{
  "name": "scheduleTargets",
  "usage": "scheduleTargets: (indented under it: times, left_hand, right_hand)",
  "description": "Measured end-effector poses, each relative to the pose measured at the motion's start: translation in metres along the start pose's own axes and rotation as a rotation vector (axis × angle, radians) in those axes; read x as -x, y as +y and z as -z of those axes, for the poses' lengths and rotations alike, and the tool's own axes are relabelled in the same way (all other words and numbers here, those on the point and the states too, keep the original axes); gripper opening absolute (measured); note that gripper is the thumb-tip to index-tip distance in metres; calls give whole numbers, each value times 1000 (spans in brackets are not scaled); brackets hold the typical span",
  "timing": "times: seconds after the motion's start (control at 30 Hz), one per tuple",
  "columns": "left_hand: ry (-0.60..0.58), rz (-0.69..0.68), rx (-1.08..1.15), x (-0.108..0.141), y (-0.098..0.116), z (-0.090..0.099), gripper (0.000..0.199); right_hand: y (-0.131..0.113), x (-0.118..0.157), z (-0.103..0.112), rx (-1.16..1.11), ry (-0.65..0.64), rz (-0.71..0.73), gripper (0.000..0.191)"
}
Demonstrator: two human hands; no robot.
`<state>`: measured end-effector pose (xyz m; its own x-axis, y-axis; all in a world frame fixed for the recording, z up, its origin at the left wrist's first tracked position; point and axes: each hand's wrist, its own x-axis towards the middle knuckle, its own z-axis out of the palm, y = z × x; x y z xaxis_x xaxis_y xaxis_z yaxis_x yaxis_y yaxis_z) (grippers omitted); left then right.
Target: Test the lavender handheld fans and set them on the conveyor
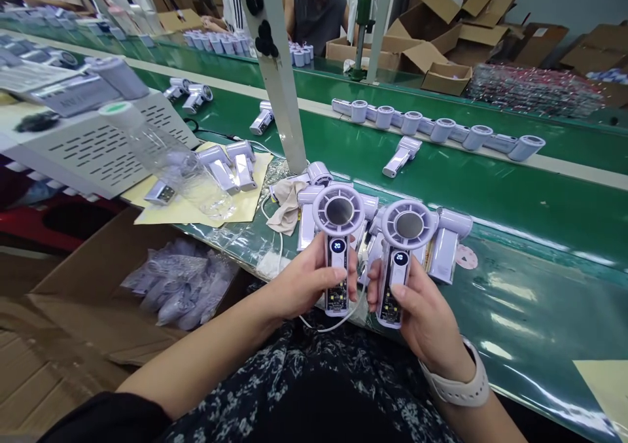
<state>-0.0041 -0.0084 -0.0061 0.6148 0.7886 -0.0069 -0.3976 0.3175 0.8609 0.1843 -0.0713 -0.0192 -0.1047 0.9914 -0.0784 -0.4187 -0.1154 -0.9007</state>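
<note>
My left hand is wrapped round a lilac handheld fan, its thumb on the front of the handle. A second handheld fan is in my right hand, thumb likewise on the handle's face. Both fans stand upright side by side, round heads facing me. Each lit display reads 20, and a circuit board shows in each handle below it. Behind them several more lilac fans lie on the bench, partly hidden. A white cable loops below the two fans, and a beige cloth lies left of them.
Beyond the bench runs a green conveyor carrying a row of fans. A pale post rises ahead. To the left are a plastic bottle, a vented metal box and a carton of bagged parts. Two people sit across the line.
</note>
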Motion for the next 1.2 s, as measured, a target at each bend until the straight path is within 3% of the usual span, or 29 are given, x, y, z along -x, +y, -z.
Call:
scheduleTargets:
  times: [0.13, 0.3, 0.47, 0.93, 1.2]
  left_hand:
    - [100, 12, 31, -4, -4, 2, 42]
    - [-149, 40, -153, -3, 4, 6, 37]
    - [-73, 10, -199, -6, 2, 10, 44]
    - [-84, -64, -129, -4, 3, 7, 40]
    - [-13, -31, -200, -5, 1, 10, 39]
  right_hand:
    - [1, 2, 0, 18, 45, 15, 22]
    - [-4, 5, 0, 136, 33, 90, 25]
    - [-6, 0, 1, 103, 43, 52, 26]
    - [-5, 4, 1, -39, 62, -17, 23]
    - [-3, 4, 3, -86, 92, -14, 29]
